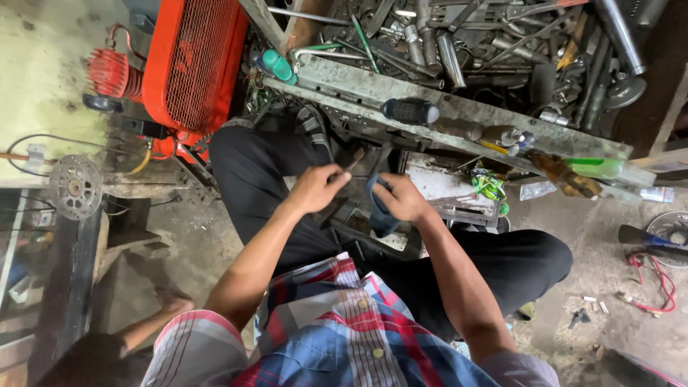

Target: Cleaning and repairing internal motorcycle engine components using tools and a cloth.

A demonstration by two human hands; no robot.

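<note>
A tool-strewn plank (459, 115) and a red machine (190, 61) are seen ahead. A thin metal tool (349, 163) is clamped in the left hand (315, 188); a blue cloth (378, 211) is gripped by the right hand (403, 198).

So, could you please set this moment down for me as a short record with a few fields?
Setting: cluttered workshop, person seated, seen from above
Left hand: grips a slim dark tool
Right hand: clutches a blue cloth
Ahead: grey metal rail with a black-handled screwdriver lying on it
Beyond the rail: heap of metal tools
Left side: red machine with mesh guard, grey sprocket
Floor at right: red wire
</note>
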